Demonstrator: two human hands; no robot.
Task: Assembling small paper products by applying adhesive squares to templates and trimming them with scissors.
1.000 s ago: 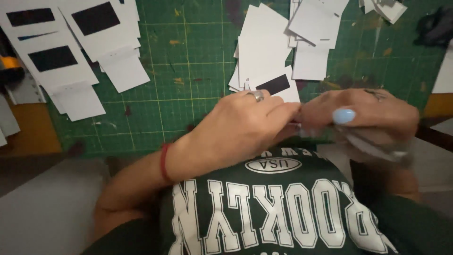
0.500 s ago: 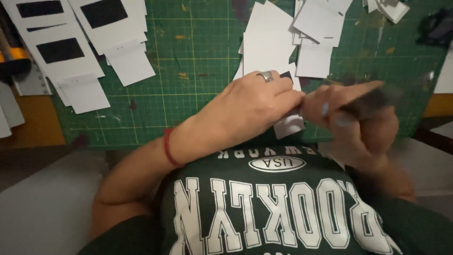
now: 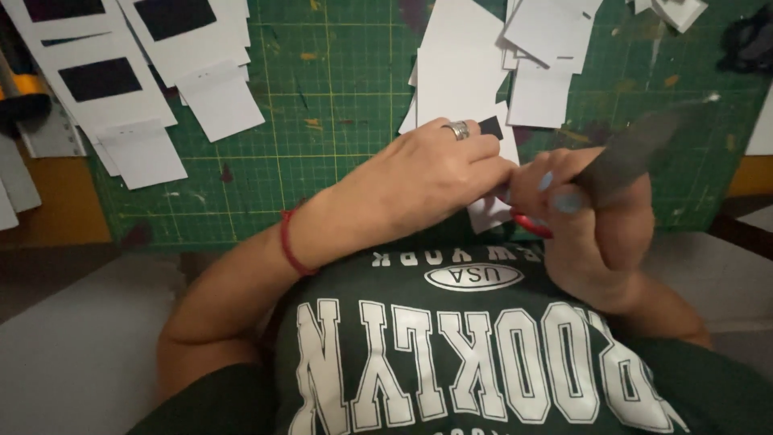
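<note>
My left hand, with a ring and a red wrist cord, pinches a small white card that has a black patch at its far end. My right hand, nails painted light blue, grips red-handled scissors. Their dark blades point up and to the right, over the green cutting mat. The two hands touch at the fingertips, just above my green printed shirt. My fingers hide most of the card.
Several white cards with black rectangles lie at the mat's left. A heap of plain white cards sits at the top centre and right. A yellow and black tool lies at the far left, and a dark object at the top right.
Both hands have risen a little over the mat's near edge. The scissors in my right hand have swung so the blades point up and right.
</note>
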